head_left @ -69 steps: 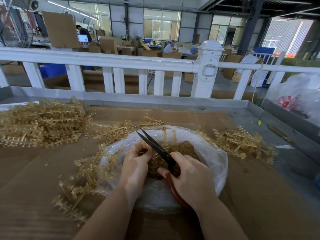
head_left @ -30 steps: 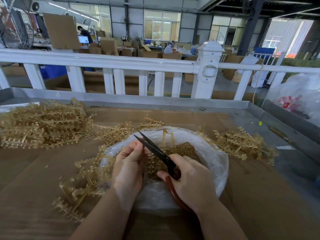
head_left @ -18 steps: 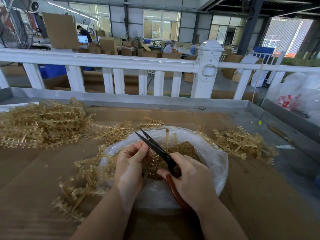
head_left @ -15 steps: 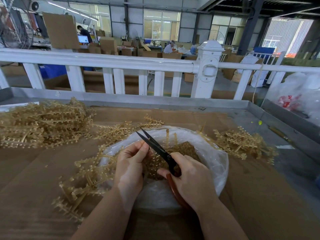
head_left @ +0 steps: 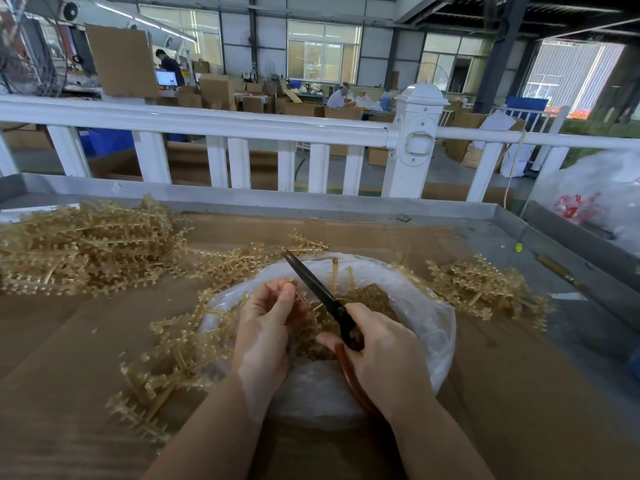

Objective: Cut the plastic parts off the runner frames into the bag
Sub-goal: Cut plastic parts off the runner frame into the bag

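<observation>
Both hands are busy over the bag (head_left: 426, 306), a clear plastic one sitting open at about 6 o'clock on the desk (head_left: 502, 393); left hand (head_left: 263, 327) pinches a runner frame (head_left: 304, 303) right over the bag mouth; right hand (head_left: 384, 355) is curled round the red-handled scissors (head_left: 322, 296), blades closed and pointing to 11 o'clock; cut parts (head_left: 374, 299) piled inside the bag; big heap of frames (head_left: 86, 247) at 10 o'clock, smaller heap (head_left: 485, 289) at 2; bare cardboard at 8 and 4 o'clock; raised metal desk rim (head_left: 311, 202) at 12, white railing (head_left: 242, 123) behind it; red print on a far bag (head_left: 581, 206) at 2 o'clock, can't read it
</observation>
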